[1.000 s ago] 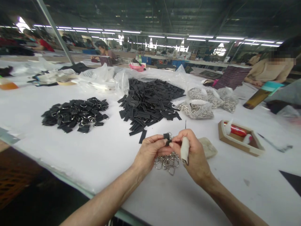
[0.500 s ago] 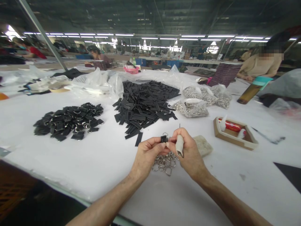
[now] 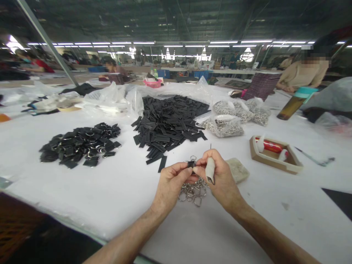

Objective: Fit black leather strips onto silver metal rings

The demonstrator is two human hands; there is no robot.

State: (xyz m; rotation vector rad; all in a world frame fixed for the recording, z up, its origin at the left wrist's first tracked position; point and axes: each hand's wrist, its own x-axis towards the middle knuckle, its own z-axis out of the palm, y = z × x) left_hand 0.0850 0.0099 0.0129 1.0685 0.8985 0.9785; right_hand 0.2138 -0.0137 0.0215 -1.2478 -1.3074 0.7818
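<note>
We are looking over a white table [image 3: 110, 183] that is carrying a pile of black strips [image 3: 170, 124], a pile of ringed strips [image 3: 79, 145] to its left, bags of metal rings [image 3: 225, 126], a heap of loose rings [image 3: 192, 192], a pale block [image 3: 238, 169], a wooden tray [image 3: 275, 164] and a brown bottle [image 3: 294, 106].

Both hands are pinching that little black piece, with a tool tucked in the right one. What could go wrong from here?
1. The folded black strip is held only by the fingertips of the left hand and the right hand. It could slip into the loose metal rings lying just below.
2. The right hand also grips the white-handled tool, with its thin tip pointing up. A turn of the wrist might prick a finger.
</note>
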